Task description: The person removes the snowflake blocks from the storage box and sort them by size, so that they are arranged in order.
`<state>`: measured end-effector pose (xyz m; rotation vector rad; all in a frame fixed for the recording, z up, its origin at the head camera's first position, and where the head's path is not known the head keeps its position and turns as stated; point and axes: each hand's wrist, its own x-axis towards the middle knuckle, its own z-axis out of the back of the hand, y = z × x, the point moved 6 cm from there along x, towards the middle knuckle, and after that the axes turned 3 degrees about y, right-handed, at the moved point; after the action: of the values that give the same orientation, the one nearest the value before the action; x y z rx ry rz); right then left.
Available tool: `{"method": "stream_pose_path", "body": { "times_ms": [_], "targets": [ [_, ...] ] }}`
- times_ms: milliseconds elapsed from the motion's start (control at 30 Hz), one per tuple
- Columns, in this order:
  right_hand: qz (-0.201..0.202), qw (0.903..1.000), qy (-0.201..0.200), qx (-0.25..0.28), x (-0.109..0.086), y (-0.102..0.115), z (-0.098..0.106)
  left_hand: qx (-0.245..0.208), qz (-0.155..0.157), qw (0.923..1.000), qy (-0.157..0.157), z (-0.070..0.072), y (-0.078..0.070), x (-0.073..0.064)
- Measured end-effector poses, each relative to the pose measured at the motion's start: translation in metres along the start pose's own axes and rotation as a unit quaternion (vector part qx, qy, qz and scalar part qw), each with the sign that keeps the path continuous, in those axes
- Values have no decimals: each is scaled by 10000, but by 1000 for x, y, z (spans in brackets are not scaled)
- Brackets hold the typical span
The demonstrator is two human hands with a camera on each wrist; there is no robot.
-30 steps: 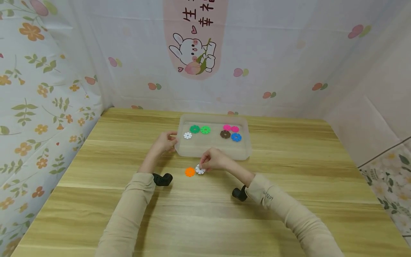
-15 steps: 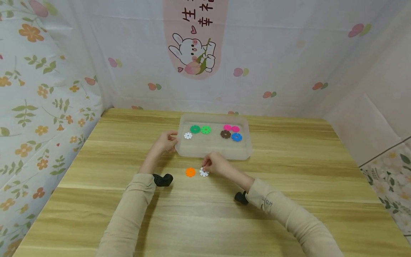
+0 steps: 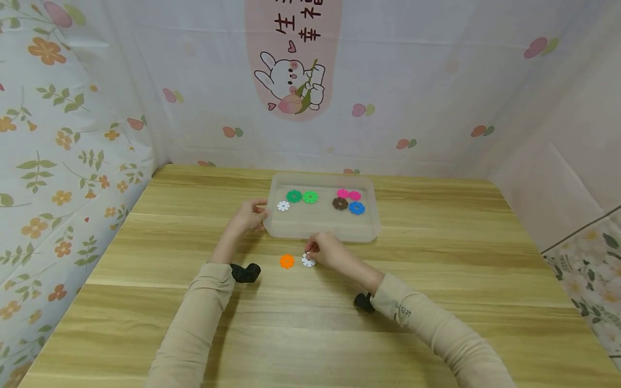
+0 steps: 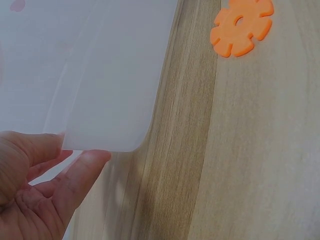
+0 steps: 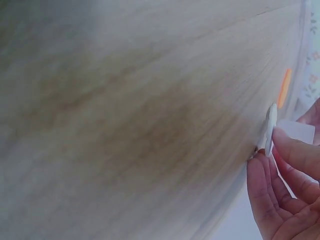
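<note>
My left hand (image 3: 249,215) grips the left wall of a translucent plastic tray (image 3: 317,230); the left wrist view shows thumb and fingers (image 4: 82,172) at its rim. In front of the tray, my right hand (image 3: 329,250) pinches a white interlocking disc (image 3: 308,261) with slotted edges. The right wrist view has that white disc (image 5: 270,127) tilted between thumb and fingers, close to the tabletop. An orange interlocking disc (image 3: 287,261) lies flat on the wood, a small gap left of the white one.
Inside the tray are a white disc (image 3: 283,206), a dark green disc (image 3: 294,196), a light green disc (image 3: 310,196), a brown disc (image 3: 340,203), a blue disc (image 3: 356,208) and two pink discs (image 3: 343,193). A printed cloth (image 3: 412,97) hangs behind the wooden table (image 3: 310,334).
My right hand has drawn the white disc slightly right and nearer me, away from the orange disc, then stayed almost still. The left hand keeps its place on the tray.
</note>
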<state>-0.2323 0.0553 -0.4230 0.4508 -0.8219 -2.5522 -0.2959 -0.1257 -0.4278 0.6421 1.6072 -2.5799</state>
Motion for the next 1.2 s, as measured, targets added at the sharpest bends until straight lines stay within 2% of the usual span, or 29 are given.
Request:
{"method": "stream_pose_path", "body": {
  "times_ms": [333,467,700,800,1067,1200],
  "targets": [
    [-152,9998,110,98,-2,1,0,39,20,10000,-16,0,-1,-1],
    [-99,9993,216,304,-1,2,3,8,21,10000,30,-1,-1,-1],
    [497,9966,407,513,4,10,12,-13,-35,10000,-61,0,-1,1],
    [597,9957,441,562,7,12,15,-14,-19,10000,-60,1,0,1],
    [348,9963,437,653,12,15,24,13,25,10000,-1,0,-1,0],
    [353,9962,365,701,16,16,29,1,-8,10000,-2,1,-1,0]
  ]
}}
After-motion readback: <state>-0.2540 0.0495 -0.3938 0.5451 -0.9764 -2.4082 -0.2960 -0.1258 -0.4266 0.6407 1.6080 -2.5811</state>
